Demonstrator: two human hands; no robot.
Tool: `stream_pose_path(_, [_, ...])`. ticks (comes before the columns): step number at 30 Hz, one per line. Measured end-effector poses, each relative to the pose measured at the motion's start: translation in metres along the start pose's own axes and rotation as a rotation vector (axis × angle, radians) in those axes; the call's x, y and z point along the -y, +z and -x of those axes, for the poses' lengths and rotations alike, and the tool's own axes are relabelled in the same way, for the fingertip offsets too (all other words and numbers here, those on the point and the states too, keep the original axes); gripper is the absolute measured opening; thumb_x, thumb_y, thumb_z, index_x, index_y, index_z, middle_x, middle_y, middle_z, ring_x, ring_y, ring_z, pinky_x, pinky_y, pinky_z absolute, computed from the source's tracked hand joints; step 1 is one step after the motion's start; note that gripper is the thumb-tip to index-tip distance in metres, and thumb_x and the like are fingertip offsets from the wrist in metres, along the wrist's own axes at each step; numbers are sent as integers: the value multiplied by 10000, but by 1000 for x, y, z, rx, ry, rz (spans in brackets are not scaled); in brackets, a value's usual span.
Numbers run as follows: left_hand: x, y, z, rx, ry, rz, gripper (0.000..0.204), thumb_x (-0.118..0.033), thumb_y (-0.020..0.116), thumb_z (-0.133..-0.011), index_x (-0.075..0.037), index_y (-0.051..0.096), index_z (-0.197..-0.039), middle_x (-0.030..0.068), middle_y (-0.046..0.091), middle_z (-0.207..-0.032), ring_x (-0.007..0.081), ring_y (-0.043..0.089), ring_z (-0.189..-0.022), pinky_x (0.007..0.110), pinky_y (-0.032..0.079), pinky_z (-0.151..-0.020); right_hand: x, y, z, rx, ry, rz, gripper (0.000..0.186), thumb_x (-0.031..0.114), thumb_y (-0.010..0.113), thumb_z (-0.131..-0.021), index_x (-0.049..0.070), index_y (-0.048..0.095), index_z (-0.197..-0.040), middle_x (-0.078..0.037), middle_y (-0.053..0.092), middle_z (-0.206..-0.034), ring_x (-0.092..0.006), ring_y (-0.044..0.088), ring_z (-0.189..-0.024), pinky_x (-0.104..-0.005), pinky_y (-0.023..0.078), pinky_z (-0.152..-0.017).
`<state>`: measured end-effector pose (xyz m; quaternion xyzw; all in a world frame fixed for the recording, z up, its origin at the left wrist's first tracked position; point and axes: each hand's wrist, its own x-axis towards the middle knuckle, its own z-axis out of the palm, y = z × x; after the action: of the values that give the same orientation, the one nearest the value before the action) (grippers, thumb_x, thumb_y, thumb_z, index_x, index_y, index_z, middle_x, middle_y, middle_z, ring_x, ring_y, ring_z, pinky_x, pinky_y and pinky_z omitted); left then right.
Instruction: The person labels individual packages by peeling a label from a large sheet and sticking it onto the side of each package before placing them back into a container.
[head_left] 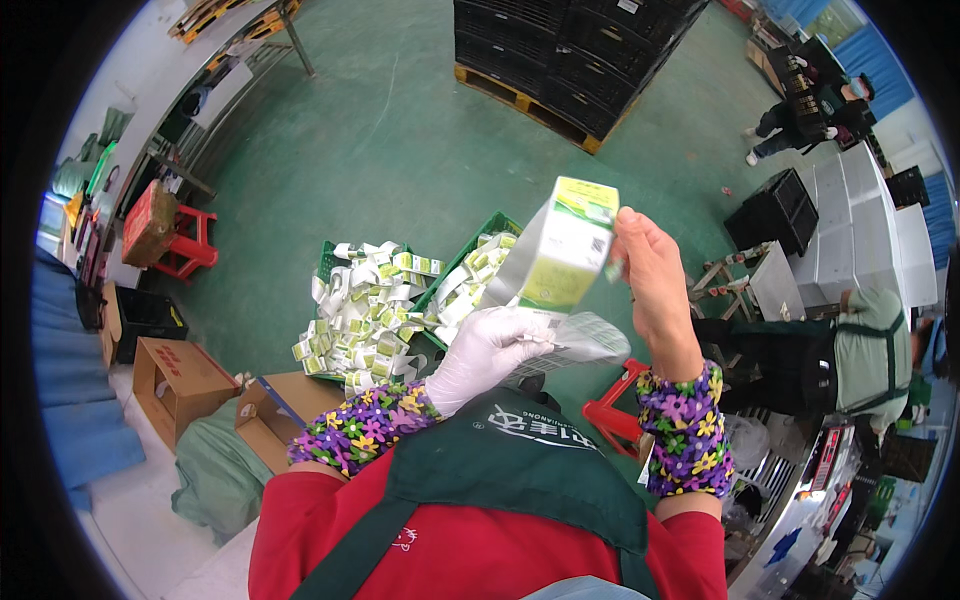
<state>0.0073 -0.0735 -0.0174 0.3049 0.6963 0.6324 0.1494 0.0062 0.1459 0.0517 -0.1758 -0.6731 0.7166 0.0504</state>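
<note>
In front of me is a white and green printed paper sleeve (568, 245) with a small square code on it. My left hand (485, 358), in a thin white glove, is closed at the sleeve's lower end. A clear plastic piece with a grid pattern (585, 345) sticks out beside those gloved fingers; how it is held is partly hidden. My bare right hand (655, 275) pinches the sleeve's upper right edge. Beyond my left hand, many similar sleeves (365, 310) lie heaped over a green crate (328, 262). A second green crate (503, 222) beside it holds more.
Stacked black crates (560, 60) stand on a wooden pallet (530, 105) ahead. Open cardboard boxes (172, 385) lie at left, near a red stool (190, 240). Another red stool (612, 410) is by my right arm. A person (810, 100) carries black crates far right; another person (870, 345) works nearer.
</note>
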Motion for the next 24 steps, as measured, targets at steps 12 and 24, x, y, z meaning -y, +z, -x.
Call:
stream_pose_path(12, [-5,2,-10,-114,190,-297,216,-162,803,-753,-75,743,-942,100,713,-874,279,665,-770,384,512,-690,-24,35,32,-108,-175,326,269,147,668,-889,-6,603,-1101,-5,635,-843,-62,558,-726,-246,464,-648])
stream_pose_path(24, [8,-1,-2,-7,258,-394,159,-191,802,-751,-122,756,-886,66,641,-756,273,614,-731,390,485,-669,2,18,5,136,-4,-94,222,226,678,-939,16,655,-871,23,626,-820,-48,510,-766,-225,428,-702])
